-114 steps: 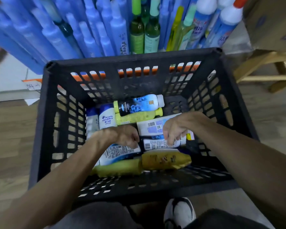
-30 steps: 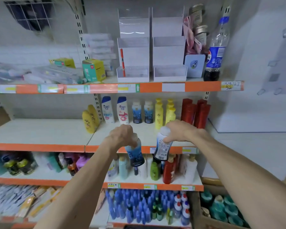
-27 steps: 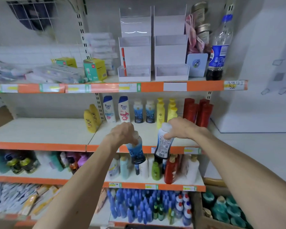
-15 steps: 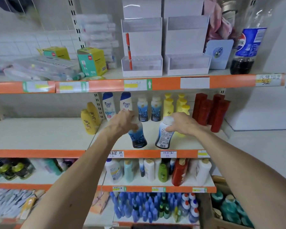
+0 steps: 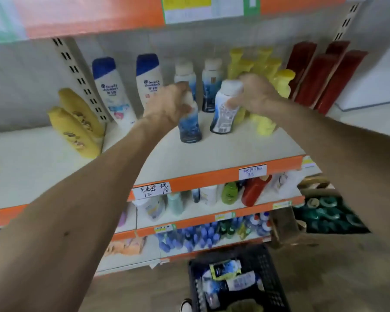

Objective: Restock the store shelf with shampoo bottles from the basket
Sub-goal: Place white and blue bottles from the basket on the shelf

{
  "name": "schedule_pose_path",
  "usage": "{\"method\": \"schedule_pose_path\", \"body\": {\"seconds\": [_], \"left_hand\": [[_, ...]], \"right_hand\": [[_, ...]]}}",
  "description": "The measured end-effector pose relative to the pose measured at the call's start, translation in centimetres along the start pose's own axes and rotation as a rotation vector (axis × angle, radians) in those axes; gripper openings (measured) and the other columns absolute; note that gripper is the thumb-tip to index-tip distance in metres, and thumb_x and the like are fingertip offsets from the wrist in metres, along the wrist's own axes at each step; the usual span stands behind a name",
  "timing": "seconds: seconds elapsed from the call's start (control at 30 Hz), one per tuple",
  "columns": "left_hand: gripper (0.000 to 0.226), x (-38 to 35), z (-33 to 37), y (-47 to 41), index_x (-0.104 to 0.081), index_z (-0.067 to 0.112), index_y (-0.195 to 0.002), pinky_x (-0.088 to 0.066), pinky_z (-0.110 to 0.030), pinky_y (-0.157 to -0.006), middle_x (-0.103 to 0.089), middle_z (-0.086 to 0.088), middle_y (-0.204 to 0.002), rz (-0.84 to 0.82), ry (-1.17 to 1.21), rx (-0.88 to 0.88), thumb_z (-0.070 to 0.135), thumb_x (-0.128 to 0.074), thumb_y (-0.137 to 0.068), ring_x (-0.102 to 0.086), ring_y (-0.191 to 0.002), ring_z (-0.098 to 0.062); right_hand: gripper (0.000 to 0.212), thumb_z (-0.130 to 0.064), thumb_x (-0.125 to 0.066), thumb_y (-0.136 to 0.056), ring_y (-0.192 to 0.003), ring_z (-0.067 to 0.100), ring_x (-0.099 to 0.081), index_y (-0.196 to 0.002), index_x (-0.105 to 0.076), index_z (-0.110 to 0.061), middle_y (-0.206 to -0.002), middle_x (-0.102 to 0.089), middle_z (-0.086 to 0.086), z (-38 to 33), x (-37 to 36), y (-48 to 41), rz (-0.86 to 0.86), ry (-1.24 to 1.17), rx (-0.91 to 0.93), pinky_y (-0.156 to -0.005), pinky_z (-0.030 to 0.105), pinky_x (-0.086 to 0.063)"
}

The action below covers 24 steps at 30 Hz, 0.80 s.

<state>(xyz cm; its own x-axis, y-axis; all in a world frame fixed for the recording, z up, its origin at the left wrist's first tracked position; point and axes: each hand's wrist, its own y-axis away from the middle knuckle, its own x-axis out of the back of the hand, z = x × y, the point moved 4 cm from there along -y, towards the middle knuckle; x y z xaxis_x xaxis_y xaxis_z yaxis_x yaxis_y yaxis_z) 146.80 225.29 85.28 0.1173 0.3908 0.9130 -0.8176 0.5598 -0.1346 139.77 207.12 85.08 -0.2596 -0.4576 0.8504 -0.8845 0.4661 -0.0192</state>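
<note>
**Two shampoo bottles on the middle shelf**

We see bare board on the shelf (image 5: pixel 223 154) from both bottles forward to its orange front edge (image 5: pixel 212 176). Yellow bottles (image 5: pixel 266 126) stand just to the right. Our left hand (image 5: pixel 169 104) grips the top of the blue bottle (image 5: pixel 189 128), which is upright on the board. Our right hand (image 5: pixel 254 95) wraps the cap of the white-labelled bottle (image 5: pixel 223 115), which is tilted. The basket (image 5: pixel 271 264) sits on the floor below.

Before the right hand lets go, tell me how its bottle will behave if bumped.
The bottle in the right hand is tall on a narrow base and leaning, so it probably tips easily. Its round body would likely roll once down. It looks like rigid plastic, so probably stiff, not fragile.
</note>
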Motion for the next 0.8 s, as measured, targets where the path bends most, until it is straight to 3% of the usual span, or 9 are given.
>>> {"method": "schedule_pose_path", "body": {"seconds": [0.07,0.23,0.4,0.57,0.7,0.8], "left_hand": [[0.038,-0.7,-0.7,-1.0,-0.056,0.016,-0.123,-0.048,-0.039,-0.094,-0.061,-0.01,-0.123,0.036,0.061,-0.003,0.021,-0.066,-0.086,-0.058,-0.108,-0.031],[0.04,-1.5,-1.8,-3.3,-0.06,0.019,-0.12,-0.049,-0.034,-0.094,-0.061,-0.006,-0.122,0.123,0.13,-0.015,0.021,-0.071,-0.081,-0.058,-0.108,-0.026],[0.037,-2.0,-2.9,-5.1,-0.06,0.02,-0.116,-0.046,-0.025,-0.084,-0.064,-0.002,-0.116,0.185,0.245,0.027,0.018,-0.072,-0.08,-0.06,-0.102,-0.022],[0.039,-2.3,-2.0,-6.5,-0.058,0.017,-0.122,-0.045,-0.03,-0.091,-0.061,-0.005,-0.122,0.149,0.207,-0.039,0.016,-0.068,-0.084,-0.057,-0.109,-0.024],[0.044,-2.6,-1.7,-7.6,-0.055,0.018,-0.129,-0.043,-0.03,-0.094,-0.058,-0.007,-0.128,0.096,0.161,-0.042,0.018,-0.066,-0.086,-0.055,-0.114,-0.025],[0.045,-2.5,-1.8,-7.6,-0.054,0.018,-0.13,-0.044,-0.032,-0.098,-0.058,-0.006,-0.13,0.081,0.17,-0.043,0.018,-0.066,-0.086,-0.055,-0.116,-0.025]], "right_hand": [[0.054,-0.024,-0.079,-0.078,-0.109,0.027,-0.06,-0.124,-0.058,-0.005,-0.119,-0.064,0.011,-0.1,-0.2,-1.0,0.034,-0.048,0.006,-0.086,0.034,-0.05],[0.054,-0.018,-0.082,-0.075,-0.11,0.021,-0.061,-0.124,-0.06,-0.009,-0.121,-0.065,0.006,0.2,-1.6,-2.6,0.099,-0.207,0.032,-0.078,0.021,-0.04],[0.052,-0.016,-0.08,-0.079,-0.108,0.021,-0.059,-0.125,-0.057,-0.008,-0.124,-0.063,0.007,0.6,-2.9,-4.0,0.097,-0.18,0.06,-0.078,0.021,-0.037],[0.057,-0.021,-0.076,-0.083,-0.121,0.028,-0.053,-0.131,-0.05,-0.005,-0.134,-0.054,0.012,-0.5,-2.8,-5.9,0.045,-0.026,0.072,-0.081,0.025,-0.038],[0.056,-0.017,-0.073,-0.086,-0.117,0.032,-0.056,-0.133,-0.047,-0.004,-0.13,-0.056,0.015,-1.1,-2.4,-6.9,0.008,0.111,0.065,-0.077,0.029,-0.042],[0.046,-0.015,-0.067,-0.088,-0.112,0.03,-0.058,-0.131,-0.05,-0.015,-0.127,-0.059,0.01,-1.8,-2.1,-7.1,0.037,0.072,0.173,-0.079,0.032,-0.045]]}}
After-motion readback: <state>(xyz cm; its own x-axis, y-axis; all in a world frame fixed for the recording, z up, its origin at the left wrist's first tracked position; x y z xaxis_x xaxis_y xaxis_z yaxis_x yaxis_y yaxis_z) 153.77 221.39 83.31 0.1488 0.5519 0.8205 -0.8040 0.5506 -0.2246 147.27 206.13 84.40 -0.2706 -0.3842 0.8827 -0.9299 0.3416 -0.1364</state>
